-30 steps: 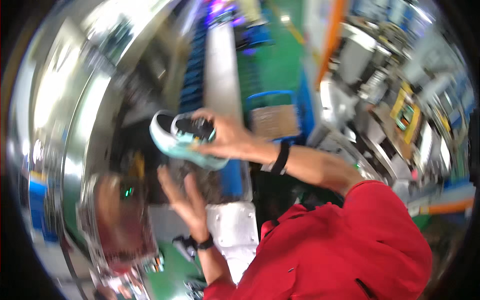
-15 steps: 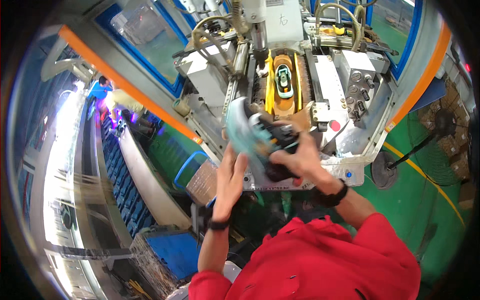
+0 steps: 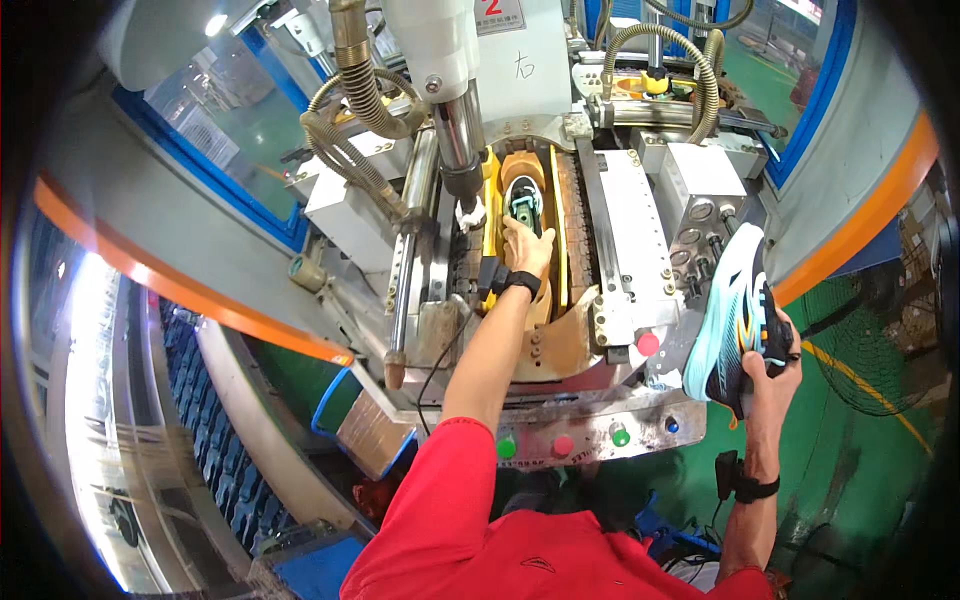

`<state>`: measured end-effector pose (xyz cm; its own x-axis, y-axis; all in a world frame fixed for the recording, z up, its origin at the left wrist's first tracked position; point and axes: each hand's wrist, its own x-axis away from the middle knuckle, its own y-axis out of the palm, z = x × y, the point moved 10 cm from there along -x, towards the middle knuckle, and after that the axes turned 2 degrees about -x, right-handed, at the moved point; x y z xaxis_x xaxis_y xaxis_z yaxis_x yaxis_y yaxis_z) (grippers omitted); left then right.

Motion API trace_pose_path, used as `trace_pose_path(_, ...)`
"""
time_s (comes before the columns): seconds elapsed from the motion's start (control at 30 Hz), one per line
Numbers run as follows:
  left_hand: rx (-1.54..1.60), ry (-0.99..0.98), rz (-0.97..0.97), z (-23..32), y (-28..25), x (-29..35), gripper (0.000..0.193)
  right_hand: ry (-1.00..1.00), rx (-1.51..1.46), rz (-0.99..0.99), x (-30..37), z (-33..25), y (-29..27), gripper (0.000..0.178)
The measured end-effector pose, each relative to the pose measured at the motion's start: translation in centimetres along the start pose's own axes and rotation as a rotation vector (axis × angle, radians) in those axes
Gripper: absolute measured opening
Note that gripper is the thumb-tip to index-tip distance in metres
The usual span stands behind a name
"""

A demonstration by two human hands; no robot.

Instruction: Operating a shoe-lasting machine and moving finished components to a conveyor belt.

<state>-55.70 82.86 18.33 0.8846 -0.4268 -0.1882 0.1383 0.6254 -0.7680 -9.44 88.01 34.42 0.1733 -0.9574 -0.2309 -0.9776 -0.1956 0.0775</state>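
Head view: the right grip (image 3: 772,375) clamps a teal-soled black sports shoe (image 3: 735,320), apparently held aside for clearance; the left grip (image 3: 525,248) reaches a teal-and-black shoe (image 3: 523,196) just ahead, between long yellow plates (image 3: 560,220) likely steadying it; the left's closure I cannot tell.

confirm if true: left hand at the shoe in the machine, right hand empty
The right hand isn't empty: the head view shows it holding a black and pale-blue shoe. The left hand is at the shoe in the machine.

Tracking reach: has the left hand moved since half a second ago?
Yes: the left hand went forward and right, from near the panel to between the yellow rails.
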Motion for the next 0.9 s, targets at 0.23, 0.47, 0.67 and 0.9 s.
trace_pose_path(0.23, 0.393, -0.229, -0.111, -5.1, -0.6, -1.5, 0.038, -0.033, 0.278, -0.108, -8.8, 1.6, 8.0, 0.061)
trace_pose_path(0.47, 1.119, -0.487, -0.638, -3.4, -13.2, 15.0, 0.025, 0.052, 0.773, -0.615, -19.6, 10.5, 29.8, 0.068)
trace_pose_path(0.67, 0.916, -0.487, -0.246, -10.5, -29.8, 26.6, 0.051, -0.111, 1.018, -0.627, -11.6, 14.9, 42.3, 0.041)
trace_pose_path(0.9, 0.977, -0.677, 0.340, -17.1, -37.8, 39.5, 0.042, 0.013, 1.101, -0.490, -9.8, 22.1, 43.2, 0.048)
